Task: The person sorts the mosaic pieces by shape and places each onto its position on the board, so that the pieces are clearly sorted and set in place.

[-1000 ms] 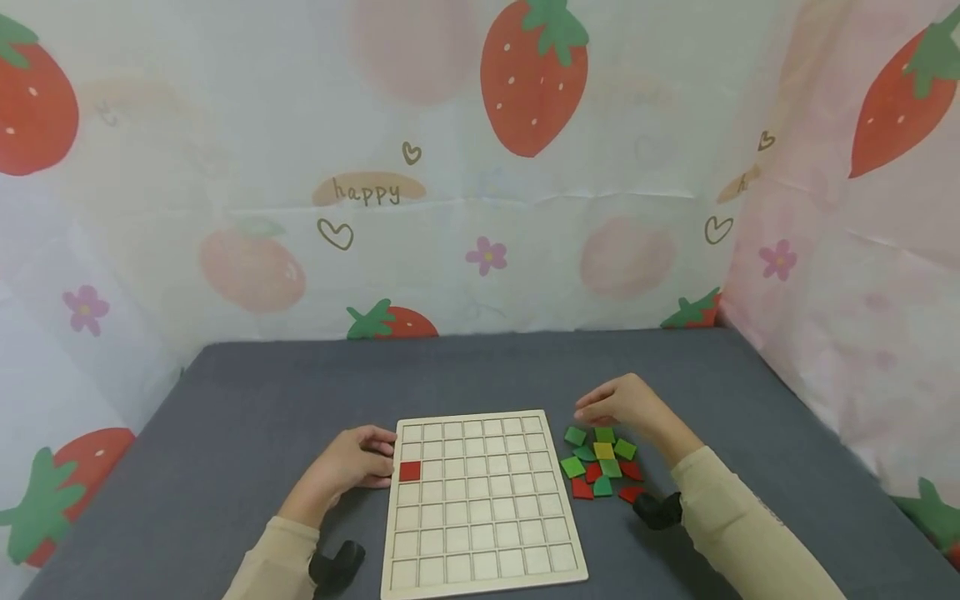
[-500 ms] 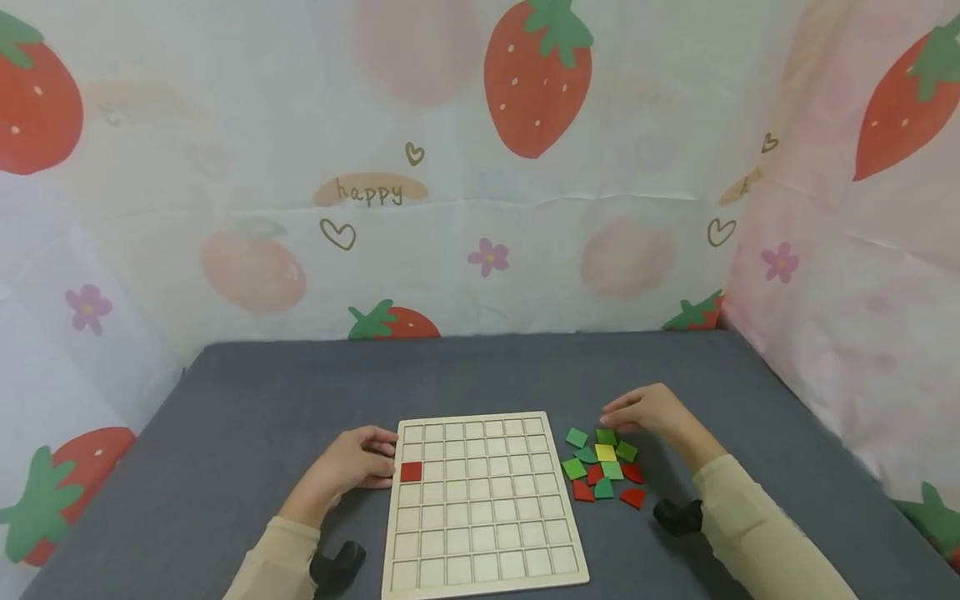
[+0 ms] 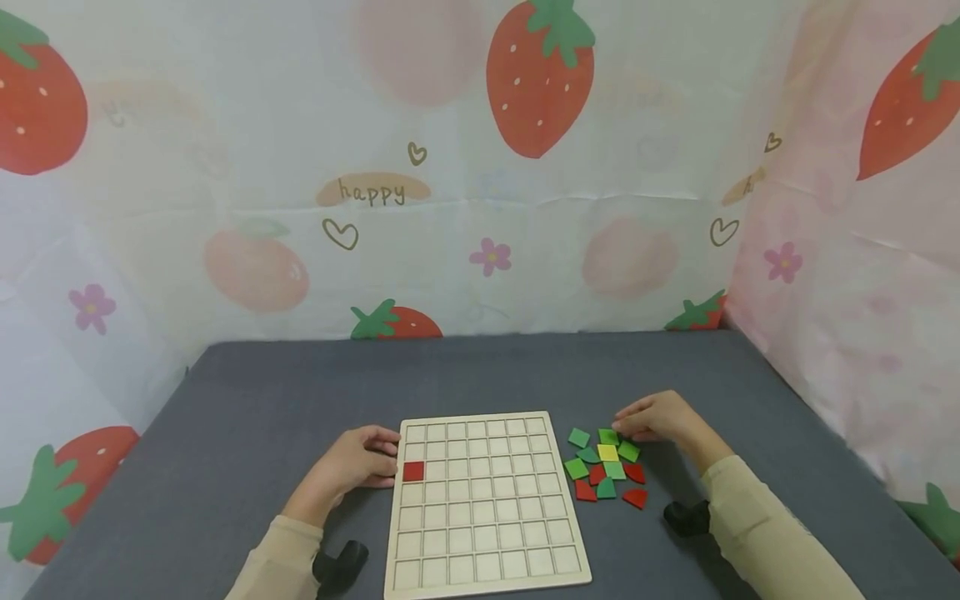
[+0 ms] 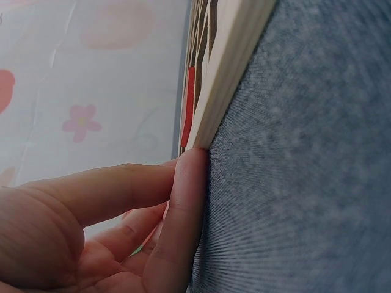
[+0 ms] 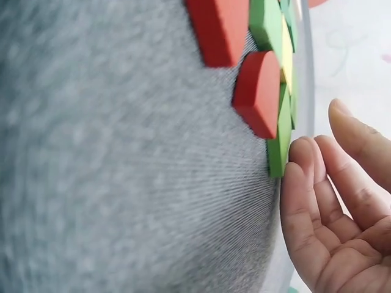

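Your right hand [image 3: 651,417] gripped nothing, its fingers loose just beside the green tiles [image 3: 628,452], while your left hand [image 3: 358,460] rested its fingertips against the left edge of the board [image 3: 482,510]. The loose tiles [image 3: 613,471] lay on the desk [image 3: 300,383] by the board's right edge; one red tile [image 3: 413,472] sat near its left edge. You seemed to be choosing a tile, so the next move likely called for pinching one.

Grey fabric-topped worktop [image 3: 480,375], pale printed cloth [image 3: 262,125] hanging behind it, big red strawberry [image 3: 540,96] at upper centre, word "happy" [image 3: 372,193] on a tan patch [image 3: 372,178], brown heart outline [image 3: 341,247] just below, pink flower [image 3: 491,257] with yellow centre, pinkish cloth [image 3: 832,333] at right
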`<action>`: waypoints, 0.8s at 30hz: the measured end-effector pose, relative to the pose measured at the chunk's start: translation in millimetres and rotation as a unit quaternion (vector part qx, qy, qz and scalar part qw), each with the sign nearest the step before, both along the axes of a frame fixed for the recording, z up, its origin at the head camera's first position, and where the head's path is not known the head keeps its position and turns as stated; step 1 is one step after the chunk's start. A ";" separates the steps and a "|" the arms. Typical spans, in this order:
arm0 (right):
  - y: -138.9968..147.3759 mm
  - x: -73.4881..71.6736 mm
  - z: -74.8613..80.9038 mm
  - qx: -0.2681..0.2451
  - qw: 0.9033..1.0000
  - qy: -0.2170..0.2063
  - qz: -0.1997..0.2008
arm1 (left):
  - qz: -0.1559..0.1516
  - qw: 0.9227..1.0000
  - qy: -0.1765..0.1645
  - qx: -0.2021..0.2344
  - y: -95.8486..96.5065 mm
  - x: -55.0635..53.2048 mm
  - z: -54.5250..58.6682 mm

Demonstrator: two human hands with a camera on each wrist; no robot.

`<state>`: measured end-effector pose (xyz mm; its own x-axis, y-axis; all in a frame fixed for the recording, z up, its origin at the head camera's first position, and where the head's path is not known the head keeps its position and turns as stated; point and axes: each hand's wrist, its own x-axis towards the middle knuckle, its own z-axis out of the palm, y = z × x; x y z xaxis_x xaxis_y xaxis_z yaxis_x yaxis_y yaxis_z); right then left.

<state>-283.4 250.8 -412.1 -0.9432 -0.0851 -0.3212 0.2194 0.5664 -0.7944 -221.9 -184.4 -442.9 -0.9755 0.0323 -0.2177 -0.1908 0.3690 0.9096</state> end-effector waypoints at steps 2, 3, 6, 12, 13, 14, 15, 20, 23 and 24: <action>1.2 0.0 -2.0 0.001 1.000 -0.006 0.000 | 0.000 1.000 -0.001 0.001 0.3 0.1 -0.4; 1.6 0.0 -3.1 0.002 1.000 -0.008 0.001 | 0.001 1.000 -0.001 0.001 0.5 0.1 -0.6; 2.0 0.3 -6.6 0.005 1.000 -0.011 0.002 | 0.002 1.000 -0.002 0.000 0.8 0.3 -1.3; 2.1 -1.9 -10.0 0.017 1.000 -0.010 0.006 | 0.000 1.000 -0.001 0.002 0.2 0.6 -1.9; 2.0 -2.1 -10.0 0.020 1.000 -0.009 0.007 | 0.000 1.000 -0.001 0.003 0.1 0.7 -2.0; 1.6 -2.2 -10.1 0.023 1.000 -0.008 0.007 | 0.000 1.000 -0.001 0.003 0.1 0.7 -2.2; 1.3 -2.1 -10.1 0.028 1.000 -0.004 0.010 | 0.001 1.000 0.000 0.002 0.1 0.7 -2.2; -2.2 -0.4 -9.3 0.060 0.998 0.024 0.027 | 0.001 1.000 -0.001 0.000 0.8 -0.3 -1.6; -4.2 -0.5 -9.6 0.078 0.996 0.038 0.038 | 0.003 1.000 -0.002 -0.001 1.3 -1.0 -1.1; -5.0 -0.7 -9.8 0.081 0.995 0.038 0.035 | 0.003 1.000 -0.002 0.000 1.4 -1.3 -1.0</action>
<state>-284.1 245.8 -421.9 -0.9588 -0.1048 -0.2642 0.1173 0.7008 -0.7037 -223.2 -183.0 -444.0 -0.9748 0.0258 -0.2216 -0.1969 0.3677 0.9088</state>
